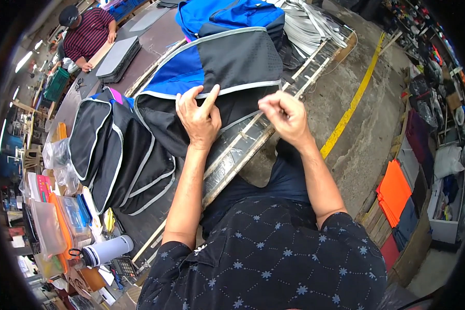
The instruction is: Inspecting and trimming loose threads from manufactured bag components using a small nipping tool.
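A partly sewn bag piece, a black and blue fabric panel [237,59] edged with light grey binding, lies across the table's near edge in front of me. My left hand [199,118] rests on its lower bound edge, with fingers apart and the fingertips on the fabric. Beside the right end of that edge, my right hand [288,118] is raised with thumb and fingers pinched together; whatever is between them is too small to make out. Left of my left hand lies a stack of black bag pieces [120,150] with grey binding.
Behind the panel are a blue bag [232,15] and a bundle of white strips [310,26]. A co-worker [88,33] handles a flat piece beside stacked grey panels [118,59]. A grey bottle [107,251] and plastic boxes [49,227] stand near left. Orange sheets [395,192] lie at right.
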{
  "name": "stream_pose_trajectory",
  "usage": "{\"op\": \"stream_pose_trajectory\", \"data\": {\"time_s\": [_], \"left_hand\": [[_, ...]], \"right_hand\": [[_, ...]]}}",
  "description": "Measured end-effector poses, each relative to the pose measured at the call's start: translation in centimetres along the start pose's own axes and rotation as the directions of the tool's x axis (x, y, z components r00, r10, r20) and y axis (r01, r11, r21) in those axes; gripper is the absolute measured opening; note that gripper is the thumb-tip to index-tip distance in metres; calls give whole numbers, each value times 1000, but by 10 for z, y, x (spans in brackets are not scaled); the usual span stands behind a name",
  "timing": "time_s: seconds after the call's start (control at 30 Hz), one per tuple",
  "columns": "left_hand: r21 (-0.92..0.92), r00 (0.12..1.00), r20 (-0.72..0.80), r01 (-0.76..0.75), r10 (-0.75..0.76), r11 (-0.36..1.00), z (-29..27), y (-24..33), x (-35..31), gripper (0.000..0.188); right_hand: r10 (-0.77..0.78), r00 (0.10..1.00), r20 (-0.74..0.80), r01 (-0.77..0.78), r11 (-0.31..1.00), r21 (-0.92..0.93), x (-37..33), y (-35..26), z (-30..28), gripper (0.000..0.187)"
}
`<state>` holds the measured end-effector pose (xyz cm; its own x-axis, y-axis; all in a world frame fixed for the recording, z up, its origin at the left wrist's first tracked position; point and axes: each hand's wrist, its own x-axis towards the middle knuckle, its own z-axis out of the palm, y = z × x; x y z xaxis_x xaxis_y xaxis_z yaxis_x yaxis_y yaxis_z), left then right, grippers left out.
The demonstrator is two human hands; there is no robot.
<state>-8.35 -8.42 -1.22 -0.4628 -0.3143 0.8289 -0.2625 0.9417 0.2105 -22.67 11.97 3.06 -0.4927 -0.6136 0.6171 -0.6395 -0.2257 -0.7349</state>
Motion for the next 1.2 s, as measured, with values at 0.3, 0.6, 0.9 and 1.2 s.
{"op": "stream_pose_trajectory", "data": {"time_s": [0.3, 0.6, 0.9, 1.2], "left_hand": [[-36, 999, 37, 1, 1, 999, -8, -1, -3, 52], [-24, 1000, 13, 3, -3, 1000, -9, 2, -6, 52], [-90, 988, -141, -76, 63, 993, -14, -17, 66, 11], [60, 847, -157, -506, 508, 861, -27, 31, 233, 12]], "right_hand": [[284, 951, 120, -304, 930, 208, -51, -13, -47, 6], [117, 984, -135, -148, 957, -251, -21, 11, -56, 39], [-341, 940, -9, 270, 759, -593, 46, 33, -26, 20], [358, 928, -101, -268, 833, 484, 35, -49, 4, 20]]}}
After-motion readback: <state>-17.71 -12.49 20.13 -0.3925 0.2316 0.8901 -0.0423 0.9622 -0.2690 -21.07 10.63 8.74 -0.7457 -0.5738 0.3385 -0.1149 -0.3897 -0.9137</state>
